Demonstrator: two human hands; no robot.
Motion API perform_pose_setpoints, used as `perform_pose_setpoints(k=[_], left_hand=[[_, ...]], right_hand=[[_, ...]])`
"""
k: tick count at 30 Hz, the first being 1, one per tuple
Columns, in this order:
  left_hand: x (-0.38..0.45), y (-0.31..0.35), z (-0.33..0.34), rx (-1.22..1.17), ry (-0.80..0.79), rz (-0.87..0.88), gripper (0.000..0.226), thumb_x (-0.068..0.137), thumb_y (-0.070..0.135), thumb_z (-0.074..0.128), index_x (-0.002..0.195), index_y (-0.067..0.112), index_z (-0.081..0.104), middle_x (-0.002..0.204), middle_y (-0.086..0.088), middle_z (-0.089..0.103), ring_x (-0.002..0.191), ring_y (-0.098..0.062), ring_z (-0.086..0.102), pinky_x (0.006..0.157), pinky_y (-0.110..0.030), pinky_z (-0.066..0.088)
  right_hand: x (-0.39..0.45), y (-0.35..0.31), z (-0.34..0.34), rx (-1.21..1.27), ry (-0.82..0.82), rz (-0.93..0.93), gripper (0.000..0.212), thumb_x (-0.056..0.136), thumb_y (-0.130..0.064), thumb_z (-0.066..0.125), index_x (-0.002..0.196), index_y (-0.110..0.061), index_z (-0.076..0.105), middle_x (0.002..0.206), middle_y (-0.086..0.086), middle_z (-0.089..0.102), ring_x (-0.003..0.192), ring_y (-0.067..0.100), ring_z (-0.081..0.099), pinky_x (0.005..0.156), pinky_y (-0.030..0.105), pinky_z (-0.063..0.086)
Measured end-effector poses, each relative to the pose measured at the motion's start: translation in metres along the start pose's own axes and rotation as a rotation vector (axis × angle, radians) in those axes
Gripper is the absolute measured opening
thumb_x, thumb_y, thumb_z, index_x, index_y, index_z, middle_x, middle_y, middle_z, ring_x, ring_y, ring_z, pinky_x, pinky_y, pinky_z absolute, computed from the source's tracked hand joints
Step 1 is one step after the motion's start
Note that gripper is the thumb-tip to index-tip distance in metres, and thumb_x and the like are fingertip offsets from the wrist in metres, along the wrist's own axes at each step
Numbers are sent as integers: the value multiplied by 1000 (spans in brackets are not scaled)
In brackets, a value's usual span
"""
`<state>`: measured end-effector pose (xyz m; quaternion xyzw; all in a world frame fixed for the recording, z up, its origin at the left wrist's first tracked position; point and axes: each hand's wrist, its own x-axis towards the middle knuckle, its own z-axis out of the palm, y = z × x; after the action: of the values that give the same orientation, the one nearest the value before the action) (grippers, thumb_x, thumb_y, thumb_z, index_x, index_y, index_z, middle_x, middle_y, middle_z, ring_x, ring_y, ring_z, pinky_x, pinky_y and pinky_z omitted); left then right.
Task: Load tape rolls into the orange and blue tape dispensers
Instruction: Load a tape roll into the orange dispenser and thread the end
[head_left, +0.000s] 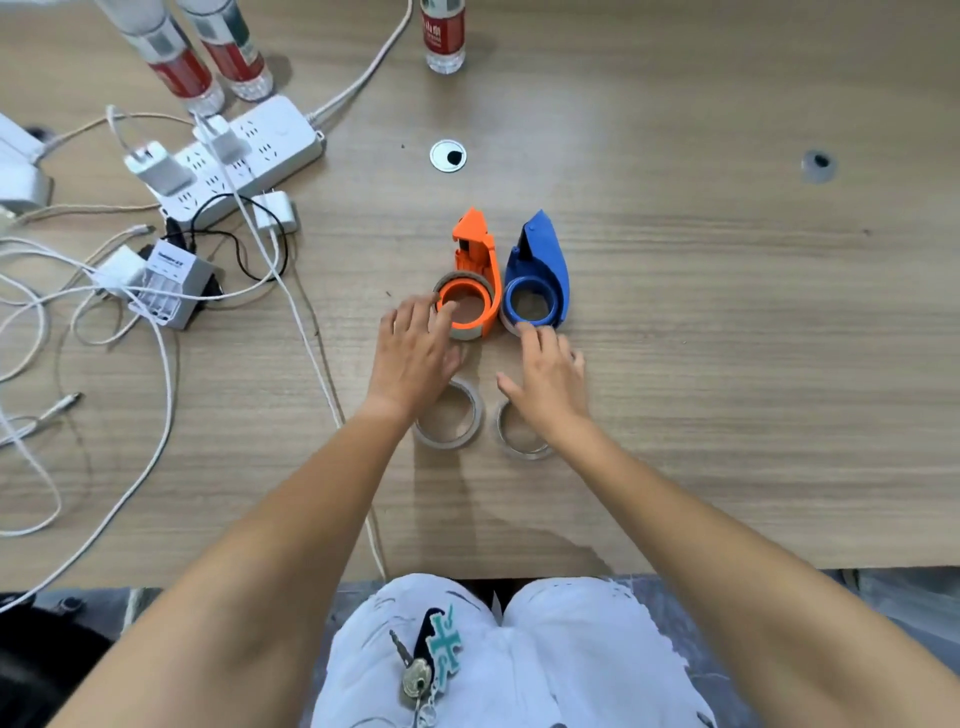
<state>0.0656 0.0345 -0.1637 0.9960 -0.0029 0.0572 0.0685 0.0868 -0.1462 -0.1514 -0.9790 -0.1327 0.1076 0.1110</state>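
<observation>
So both dispensers lie flat on the table, noses pointing away from the person, long axis running straight out from the hands. The orange dispenser sits just past the left hand, whose fingers are spread loose, fingertips touching the near-left edge of its ring, not gripping anything. It looks like a roll already sits around that orange hub, a greyish band showing outside the ring.

The blue dispenser is right beyond the right hand, also open and flat, fingertips at the near rim of the blue hub; there might be a roll there too, can't really tell. Two loose tape rolls, the left roll and the right roll, lie under the wrists, each partly covered. Each hand is nearest its own dispenser, so no crossing over needed, I'd guess.
</observation>
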Motion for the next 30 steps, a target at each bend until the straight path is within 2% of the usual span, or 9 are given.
perform_pose_setpoints(k=[3,7,9,11,16,20,23,27,30], left_hand=[[32,-2,-2,-14,-66,12,61,78,40,67,131,16,51,139,-14,49,127,-36,45,102,-49,36],[61,0,5,-76,-342,-114,89,77,54,68,150,23,28,157,-15,23,143,-37,23,112,-53,25],[68,-2,11,-100,-445,-148,98,76,55,69,153,24,18,159,-14,19,143,-35,22,111,-53,26],[71,-5,14,-104,-526,-131,103,75,50,72,154,21,13,156,-13,22,139,-34,30,108,-52,31],[73,-11,26,-178,-479,-117,98,74,27,77,151,14,18,142,-14,36,115,-36,52,88,-49,49],[73,-16,30,-264,-445,-109,96,72,19,78,150,13,22,139,-14,37,106,-37,56,80,-49,52],[73,-19,29,-335,-453,-108,97,72,23,78,150,15,21,141,-13,35,109,-36,55,81,-50,53],[71,-23,23,-512,-392,-128,100,71,24,79,151,18,20,144,-11,34,121,-33,50,91,-50,50],[67,-31,9,-732,-323,-224,101,67,21,83,149,17,25,144,-8,38,132,-22,40,105,-37,41]], right_hand=[[24,-5,-6,35,-14,-21,77,84,-39,66,149,-22,28,131,7,49,119,27,48,99,44,39],[51,-13,-10,123,-183,-72,78,88,-31,63,152,-32,18,124,10,47,110,30,54,86,43,49],[62,-19,-10,150,-244,-97,76,89,-27,63,152,-33,19,127,10,44,110,30,55,77,41,49],[70,-24,-10,136,-255,-101,71,90,-25,62,150,-30,24,126,11,43,107,30,56,72,39,46],[81,-32,-5,32,-240,-98,38,90,-16,60,127,-14,51,115,11,45,91,30,60,64,35,42],[83,-31,-2,117,-241,-55,24,92,-13,54,116,-12,56,107,5,43,83,29,56,57,27,35],[83,-32,-4,43,-204,-126,20,90,-11,57,110,-11,58,110,9,45,78,26,52,61,33,40],[82,-30,-9,72,-136,-114,26,90,-15,59,117,-15,61,110,9,49,92,28,57,70,37,47],[81,-29,-17,243,-136,-66,28,89,-19,61,117,-19,63,108,5,49,95,24,56,72,35,47]])
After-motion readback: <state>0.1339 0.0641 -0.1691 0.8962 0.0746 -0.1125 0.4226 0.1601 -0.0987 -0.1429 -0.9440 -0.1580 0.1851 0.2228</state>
